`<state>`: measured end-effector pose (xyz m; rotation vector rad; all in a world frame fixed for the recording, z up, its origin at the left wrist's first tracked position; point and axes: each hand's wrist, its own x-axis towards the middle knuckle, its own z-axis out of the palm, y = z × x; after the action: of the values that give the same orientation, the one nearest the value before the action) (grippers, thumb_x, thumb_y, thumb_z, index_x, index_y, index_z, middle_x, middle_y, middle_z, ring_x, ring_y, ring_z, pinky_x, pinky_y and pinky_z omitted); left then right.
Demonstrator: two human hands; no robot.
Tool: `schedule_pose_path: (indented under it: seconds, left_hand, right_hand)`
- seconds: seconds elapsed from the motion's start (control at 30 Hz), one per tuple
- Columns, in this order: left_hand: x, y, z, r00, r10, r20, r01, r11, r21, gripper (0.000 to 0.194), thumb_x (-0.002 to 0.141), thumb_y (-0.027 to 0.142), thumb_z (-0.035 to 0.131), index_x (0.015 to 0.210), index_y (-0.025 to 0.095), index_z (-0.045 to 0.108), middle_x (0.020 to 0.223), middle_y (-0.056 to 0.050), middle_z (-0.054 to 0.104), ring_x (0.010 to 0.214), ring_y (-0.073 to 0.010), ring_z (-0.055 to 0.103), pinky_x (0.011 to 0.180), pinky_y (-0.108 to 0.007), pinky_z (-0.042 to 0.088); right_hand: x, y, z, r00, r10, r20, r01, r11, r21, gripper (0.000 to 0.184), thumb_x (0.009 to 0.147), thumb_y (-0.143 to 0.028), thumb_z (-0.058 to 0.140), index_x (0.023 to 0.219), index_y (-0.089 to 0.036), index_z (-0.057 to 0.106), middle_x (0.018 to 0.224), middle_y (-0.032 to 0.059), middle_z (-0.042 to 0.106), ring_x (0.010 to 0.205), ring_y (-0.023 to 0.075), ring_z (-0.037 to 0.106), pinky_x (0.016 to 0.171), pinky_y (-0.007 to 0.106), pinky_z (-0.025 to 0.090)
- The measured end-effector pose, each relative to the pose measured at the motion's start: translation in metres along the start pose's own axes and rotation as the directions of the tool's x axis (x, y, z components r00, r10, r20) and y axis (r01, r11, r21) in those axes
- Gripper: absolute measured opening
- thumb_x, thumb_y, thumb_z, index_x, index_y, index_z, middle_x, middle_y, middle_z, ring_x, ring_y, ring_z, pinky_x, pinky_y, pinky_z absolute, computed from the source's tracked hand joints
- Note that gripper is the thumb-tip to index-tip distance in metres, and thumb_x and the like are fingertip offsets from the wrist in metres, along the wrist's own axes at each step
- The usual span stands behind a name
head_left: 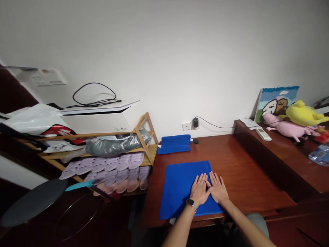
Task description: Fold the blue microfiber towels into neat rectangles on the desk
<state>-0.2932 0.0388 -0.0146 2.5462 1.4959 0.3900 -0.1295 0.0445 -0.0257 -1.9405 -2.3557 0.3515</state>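
Observation:
A blue cloth (177, 188) lies spread out on the brown wooden table, with a white tag at its near edge. My left hand (199, 190), a watch on its wrist, rests flat on the cloth right of its middle. Beside it, my right hand (218, 189) lies flat over the cloth's right edge. The thumbs meet or overlap; the fingers of both hands are stretched out and hold nothing. Farther back on the table is a second blue cloth (175, 144), folded into a strip.
Left of the table stands a wooden rack (151, 151) with slippers (110, 164) and a white box (100, 123). A black charger (195, 122) is plugged into the wall. The raised ledge at right bears a remote control (263, 134), plush toys (285, 127) and a plastic bottle (320, 155).

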Motion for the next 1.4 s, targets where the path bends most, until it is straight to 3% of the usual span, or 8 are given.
schedule_pose_path:
  seconds: [0.2,0.37,0.63,0.77,0.93,1.03,1.27,1.4]
  left_hand:
    - [-0.075,-0.1,-0.027,0.909,-0.397,-0.127,0.412,0.902,0.129,0.075,0.107,0.06,0.021,0.166,0.015,0.024,0.169,-0.013,0.034,0.158,-0.0283,0.028,0.129,-0.052,0.026]
    - [-0.116,-0.148,-0.04,0.86,-0.453,-0.234,0.491,0.86,0.141,0.071,0.108,0.056,0.021,0.165,0.014,0.027,0.168,-0.012,0.036,0.156,-0.0263,0.032,0.127,-0.051,0.03]
    - [-0.141,-0.136,-0.058,0.808,-0.403,-0.43,0.473,0.879,0.066,0.06,0.11,0.04,0.02,0.164,0.016,0.032,0.162,-0.012,0.047,0.154,-0.0254,0.037,0.127,-0.052,0.033]
    - [-0.146,-0.094,-0.067,0.868,-0.307,-0.389,0.349,0.936,0.039,0.059,0.111,0.039,0.024,0.168,0.022,0.017,0.17,-0.007,0.035,0.157,-0.0218,0.029,0.127,-0.048,0.033]
    - [-0.122,-0.046,-0.05,0.963,-0.181,-0.2,0.199,0.977,0.073,0.065,0.11,0.049,0.027,0.168,0.022,0.013,0.171,-0.007,0.029,0.158,-0.0234,0.027,0.128,-0.048,0.031]
    - [-0.133,-0.057,-0.036,0.942,-0.295,-0.158,0.312,0.945,0.095,0.069,0.108,0.056,0.026,0.167,0.02,0.021,0.169,-0.01,0.034,0.156,-0.026,0.031,0.127,-0.051,0.031]
    - [-0.22,-0.13,-0.031,0.758,-0.561,-0.331,0.631,0.759,0.16,0.072,0.107,0.056,0.022,0.166,0.014,0.025,0.166,-0.014,0.039,0.155,-0.0292,0.035,0.127,-0.053,0.031]
    - [-0.198,-0.128,-0.045,0.762,-0.516,-0.391,0.605,0.783,0.145,0.066,0.109,0.047,0.022,0.166,0.013,0.023,0.166,-0.015,0.039,0.156,-0.0299,0.033,0.127,-0.053,0.032]
  right_hand:
    - [-0.001,-0.003,0.001,0.998,0.054,-0.038,-0.051,0.997,0.065,0.079,0.104,-0.064,0.013,0.167,-0.016,0.012,0.174,0.0023,0.017,0.162,0.022,0.009,0.131,0.047,0.003]
    - [0.0,-0.001,0.005,0.998,0.061,-0.031,-0.059,0.997,0.043,0.078,0.105,-0.061,0.014,0.167,-0.016,0.013,0.174,0.0027,0.018,0.162,0.022,0.009,0.131,0.047,0.003]
    - [-0.001,0.001,0.005,0.998,0.058,-0.027,-0.057,0.998,0.026,0.078,0.104,-0.062,0.012,0.167,-0.016,0.012,0.174,0.0013,0.016,0.162,0.0209,0.009,0.131,0.045,0.004]
    - [-0.003,0.002,0.003,0.998,0.054,-0.02,-0.053,0.998,0.014,0.078,0.104,-0.061,0.009,0.168,-0.016,0.013,0.174,0.0019,0.016,0.162,0.0212,0.009,0.131,0.045,0.005]
    - [-0.003,0.003,0.005,0.998,0.052,-0.036,-0.052,0.999,-0.007,0.077,0.104,-0.06,0.01,0.168,-0.016,0.013,0.174,0.0028,0.017,0.162,0.0218,0.011,0.131,0.046,0.007]
    - [-0.003,0.003,0.006,0.998,0.045,-0.041,-0.046,0.999,-0.013,0.076,0.104,-0.059,0.011,0.168,-0.016,0.014,0.174,0.0035,0.018,0.161,0.0222,0.012,0.131,0.046,0.008]
    - [-0.003,0.001,0.005,0.998,0.047,-0.04,-0.046,0.999,0.011,0.078,0.104,-0.06,0.01,0.168,-0.016,0.015,0.174,0.0026,0.018,0.162,0.0224,0.011,0.131,0.047,0.007]
    - [-0.003,0.001,0.005,0.998,0.044,-0.04,-0.044,0.999,0.016,0.078,0.104,-0.06,0.011,0.167,-0.015,0.015,0.174,0.0025,0.018,0.162,0.0224,0.011,0.131,0.046,0.006]
